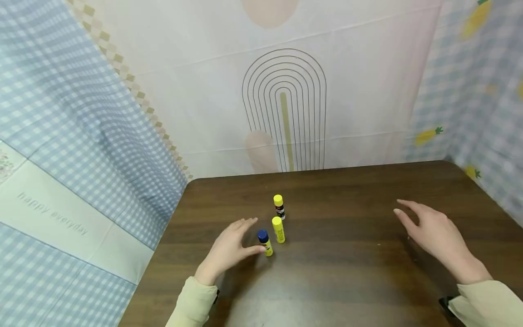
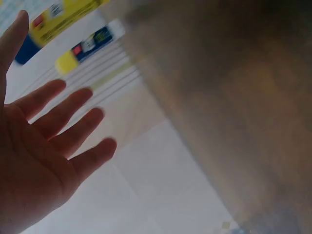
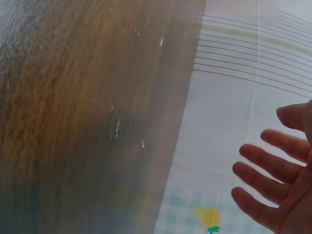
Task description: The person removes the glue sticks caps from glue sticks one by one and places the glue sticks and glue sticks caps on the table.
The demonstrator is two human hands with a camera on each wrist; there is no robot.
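Note:
Three glue sticks stand upright on the brown table in the head view. The nearest has a blue cap and a yellow body. Just behind it is an all-yellow glue stick, and farthest back one with a yellow cap and a dark label. My left hand is beside the blue-capped glue stick, thumb tip overlapping it in this view, fingers spread apart from the thumb. The left wrist view shows that palm with nothing in it. Over the table's right side, my right hand holds nothing, its fingers relaxed.
The wooden table reaches back to a white cloth with a line-drawn arch. Blue checked cloth hangs at the left, and more with pineapple prints hangs at the right. Small white specks dot the tabletop.

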